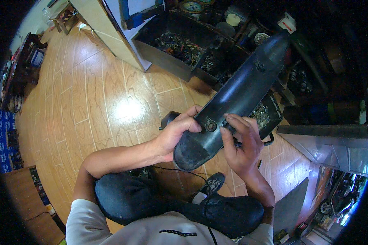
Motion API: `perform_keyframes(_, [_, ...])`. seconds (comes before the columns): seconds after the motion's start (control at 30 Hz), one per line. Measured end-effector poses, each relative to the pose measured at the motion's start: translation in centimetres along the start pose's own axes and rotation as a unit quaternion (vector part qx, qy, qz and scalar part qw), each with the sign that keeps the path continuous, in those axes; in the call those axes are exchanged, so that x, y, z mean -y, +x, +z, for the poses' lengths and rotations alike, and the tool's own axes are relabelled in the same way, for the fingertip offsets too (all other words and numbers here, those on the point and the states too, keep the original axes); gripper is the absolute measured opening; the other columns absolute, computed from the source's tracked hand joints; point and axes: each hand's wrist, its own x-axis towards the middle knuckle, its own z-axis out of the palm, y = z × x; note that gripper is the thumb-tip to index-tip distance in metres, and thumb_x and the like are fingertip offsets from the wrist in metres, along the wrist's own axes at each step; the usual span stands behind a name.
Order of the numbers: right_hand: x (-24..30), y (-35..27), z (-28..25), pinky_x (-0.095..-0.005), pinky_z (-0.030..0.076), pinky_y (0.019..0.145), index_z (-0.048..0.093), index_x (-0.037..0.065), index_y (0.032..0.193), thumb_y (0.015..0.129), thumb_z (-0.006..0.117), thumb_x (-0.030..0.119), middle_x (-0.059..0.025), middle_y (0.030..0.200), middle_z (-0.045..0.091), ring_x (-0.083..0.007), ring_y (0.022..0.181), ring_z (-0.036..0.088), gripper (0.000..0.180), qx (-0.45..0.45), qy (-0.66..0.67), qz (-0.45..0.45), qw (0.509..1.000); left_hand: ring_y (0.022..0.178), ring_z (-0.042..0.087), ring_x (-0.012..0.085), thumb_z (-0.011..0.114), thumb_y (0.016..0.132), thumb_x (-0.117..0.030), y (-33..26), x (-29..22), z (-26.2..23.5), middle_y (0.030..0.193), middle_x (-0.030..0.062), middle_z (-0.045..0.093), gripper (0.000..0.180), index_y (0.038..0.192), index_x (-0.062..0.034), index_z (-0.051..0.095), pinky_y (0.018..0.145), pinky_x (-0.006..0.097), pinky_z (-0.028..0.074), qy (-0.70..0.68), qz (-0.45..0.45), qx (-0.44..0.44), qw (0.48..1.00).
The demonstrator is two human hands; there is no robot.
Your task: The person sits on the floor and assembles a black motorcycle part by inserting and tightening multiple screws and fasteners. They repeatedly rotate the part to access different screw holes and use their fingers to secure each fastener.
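A long black shell (241, 92) is held over the person's lap and the wood-patterned floor (106, 98), slanting from its broad, rounded, scuffed near end up to a narrow tip at the upper right. The left hand (180, 130) grips its left edge near the broad end, thumb over the top and the fingers mostly hidden underneath. The right hand (244, 143) is at the opposite edge, thumb and fingers curled around a small dark piece (228, 126); in this dim light I can't tell whether they pinch it or merely touch it. A round fitting (210, 125) sits between the two hands, and a second fitting (259, 65) lies farther up.

The shell looks like stiff moulded plastic, probably light for its length, though the unsupported tip may swing. Its smooth face could be slippery, so both long edges seem the surest hold.
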Motion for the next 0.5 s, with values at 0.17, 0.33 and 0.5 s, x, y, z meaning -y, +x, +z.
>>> perform_keyframes(0.17, [0.04,0.09,0.07,-0.0395,0.054,0.078,0.066,0.003,0.112,0.08,0.077,-0.002,-0.0141,0.108,0.072,-0.0312,0.091,0.067,0.034,0.007,0.004,0.003,1.0,0.103,0.067,0.0239,0.052,0.079,-0.007,-0.18,-0.29,0.05,0.118,0.015,0.064,0.057,0.135,-0.0046,0.045,0.092,0.034,0.055,0.032,0.0,0.0,0.999])
perform_keyframes(0.33, [-0.14,-0.11,0.18,-0.0392,0.055,0.079,0.067,0.004,0.113,0.079,0.077,-0.001,-0.0129,0.108,0.073,-0.0307,0.092,0.067,0.035,0.021,0.012,0.023,0.999,0.102,0.067,0.0227,0.052,0.079,-0.007,-0.19,-0.15,-0.2,0.12,0.0149,0.062,0.052,0.131,-0.0054,0.046,0.092,0.033,0.056,0.045,-0.009,-0.012,0.999])
perform_keyframes(0.5, [-0.22,-0.35,0.33,-0.0393,0.054,0.08,0.068,0.005,0.114,0.079,0.077,0.0,-0.0117,0.108,0.072,-0.0314,0.095,0.066,0.037,0.039,0.034,0.046,0.998,0.103,0.067,0.0236,0.053,0.08,-0.007,-0.04,-0.18,-0.32,0.122,0.0149,0.061,0.052,0.132,-0.0057,0.045,0.093,0.036,0.057,0.03,-0.004,-0.011,0.999])
